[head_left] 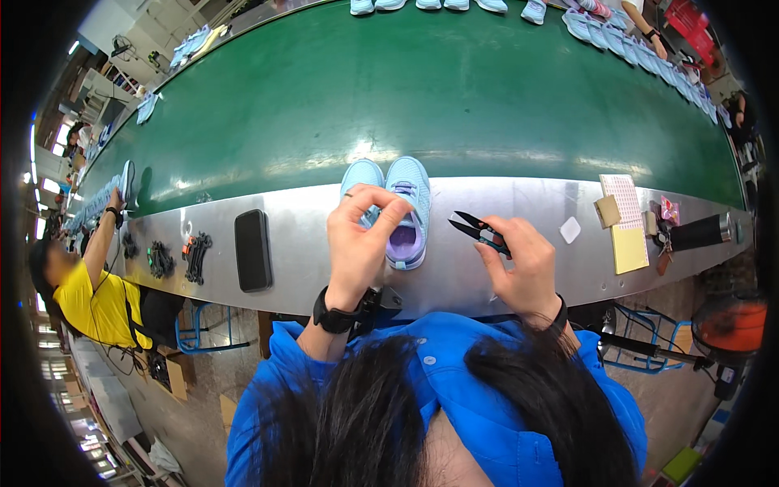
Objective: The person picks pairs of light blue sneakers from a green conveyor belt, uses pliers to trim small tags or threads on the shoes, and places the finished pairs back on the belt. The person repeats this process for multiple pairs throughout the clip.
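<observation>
A pair of light blue sneakers with lavender lining stands upright side by side in front of me, toes pointing away. The right sneaker [411, 174] shows its laces and open collar; my left hand [357, 239] partly covers the left sneaker [361, 173]. Thumb and forefinger of that hand are pinched together over the shoes, and anything between them is too small to make out. To the right of the shoes, my right hand [523, 264] grips small black thread snips [480, 230]. Their blades are spread and point left, apart from the shoes.
A black phone [252, 251] lies on the metal ledge [308, 219] at left, near bundled black cords [196, 257]. Notepads [629, 243] and a white square piece [570, 230] lie at right. Beyond is a green conveyor belt [268, 105] with more sneakers. A co-worker [101, 300] in yellow handles shoes at left.
</observation>
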The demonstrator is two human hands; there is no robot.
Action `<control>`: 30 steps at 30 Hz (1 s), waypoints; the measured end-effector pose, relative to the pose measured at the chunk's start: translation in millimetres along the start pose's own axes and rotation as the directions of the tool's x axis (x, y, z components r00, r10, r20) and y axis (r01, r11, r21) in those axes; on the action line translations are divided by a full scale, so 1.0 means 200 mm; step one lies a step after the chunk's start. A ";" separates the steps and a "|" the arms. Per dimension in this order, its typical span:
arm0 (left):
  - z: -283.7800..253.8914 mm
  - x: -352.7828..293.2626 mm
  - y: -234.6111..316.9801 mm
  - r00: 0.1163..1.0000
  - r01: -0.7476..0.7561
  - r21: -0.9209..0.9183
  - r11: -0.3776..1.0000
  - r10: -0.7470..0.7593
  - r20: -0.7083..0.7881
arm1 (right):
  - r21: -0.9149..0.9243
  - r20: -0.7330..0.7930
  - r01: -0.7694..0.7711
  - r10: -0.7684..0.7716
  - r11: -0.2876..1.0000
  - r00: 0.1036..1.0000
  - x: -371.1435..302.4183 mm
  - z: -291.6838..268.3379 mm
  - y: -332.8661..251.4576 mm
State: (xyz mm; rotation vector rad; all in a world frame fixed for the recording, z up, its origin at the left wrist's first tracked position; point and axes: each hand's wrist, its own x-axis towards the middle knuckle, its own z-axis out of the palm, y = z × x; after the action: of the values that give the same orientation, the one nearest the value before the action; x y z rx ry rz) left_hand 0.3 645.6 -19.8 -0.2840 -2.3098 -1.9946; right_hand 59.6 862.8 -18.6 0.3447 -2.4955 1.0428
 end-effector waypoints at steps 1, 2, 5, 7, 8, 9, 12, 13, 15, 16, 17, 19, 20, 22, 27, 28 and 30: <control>-0.01 0.01 0.01 1.000 -0.005 0.003 1.000 0.005 -0.013 | -0.006 -0.006 -0.002 0.002 1.000 1.000 0.00 -0.01 0.00; -0.01 0.01 0.03 1.000 -0.026 0.062 0.998 0.027 -0.014 | -0.009 -0.009 -0.002 0.002 1.000 1.000 0.00 -0.01 0.00; 0.03 -0.01 0.02 0.988 -0.143 0.184 0.972 0.130 0.082 | -0.009 -0.018 0.032 -0.032 0.999 0.999 0.01 0.00 -0.01; 0.06 -0.03 0.05 0.972 -0.236 0.315 0.919 0.219 0.087 | -0.007 -0.017 0.049 -0.049 0.999 0.999 0.01 0.00 -0.01; 0.08 -0.04 0.08 0.966 -0.258 0.338 0.905 0.241 0.092 | -0.008 -0.017 0.053 -0.053 0.999 0.998 0.01 0.00 -0.02; 0.08 -0.04 0.10 0.960 -0.281 0.360 0.890 0.263 0.099 | -0.019 -0.018 0.056 -0.056 0.998 0.998 0.01 0.00 -0.02; 0.09 -0.05 0.10 0.975 -0.217 0.335 0.917 0.189 0.115 | -0.043 -0.021 0.066 -0.067 0.997 0.998 0.01 -0.01 -0.03; 0.08 -0.06 0.10 0.981 -0.184 0.323 0.928 0.154 0.117 | -0.047 -0.020 0.066 -0.067 0.997 0.998 0.01 -0.01 -0.04; 0.08 -0.05 0.10 0.970 -0.242 0.347 0.906 0.214 0.116 | -0.055 -0.020 0.078 -0.079 0.995 0.997 0.02 -0.01 -0.04; 0.08 -0.05 0.10 0.963 -0.270 0.360 0.893 0.244 0.116 | -0.059 -0.021 0.088 -0.090 0.994 0.996 0.02 -0.01 -0.05; 0.07 -0.04 0.10 0.961 -0.276 0.357 0.893 0.252 0.114 | -0.063 -0.022 0.098 -0.099 0.993 0.995 0.02 -0.01 -0.05; 0.07 -0.04 0.10 0.957 -0.289 0.351 0.891 0.267 0.111 | -0.078 -0.019 0.112 -0.114 0.991 0.993 0.02 -0.02 -0.06; 0.07 -0.04 0.10 0.957 -0.290 0.354 0.889 0.270 0.106 | -0.083 -0.017 0.120 -0.122 0.989 0.992 0.02 -0.02 -0.06; 0.07 -0.05 0.09 0.956 -0.293 0.361 0.886 0.277 0.096 | -0.095 -0.004 0.131 -0.132 0.987 0.991 0.02 -0.02 -0.06; 0.07 -0.05 0.10 0.960 -0.281 0.369 0.886 0.262 0.101 | -0.101 0.007 0.134 -0.134 0.986 0.991 0.02 -0.02 -0.07; 0.07 -0.05 0.10 0.960 -0.281 0.373 0.884 0.263 0.102 | -0.099 0.010 0.132 -0.131 0.986 0.991 0.02 -0.02 -0.07; 0.07 -0.06 0.09 0.966 -0.258 0.364 0.895 0.244 0.085 | -0.090 0.004 0.119 -0.119 0.989 0.993 0.02 -0.02 -0.07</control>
State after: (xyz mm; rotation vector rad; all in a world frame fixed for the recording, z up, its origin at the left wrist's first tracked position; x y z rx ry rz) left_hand 15.6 660.2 -6.0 -0.5596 -2.4621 -1.4090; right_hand 62.3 856.0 -6.8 0.4589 -2.4772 0.8808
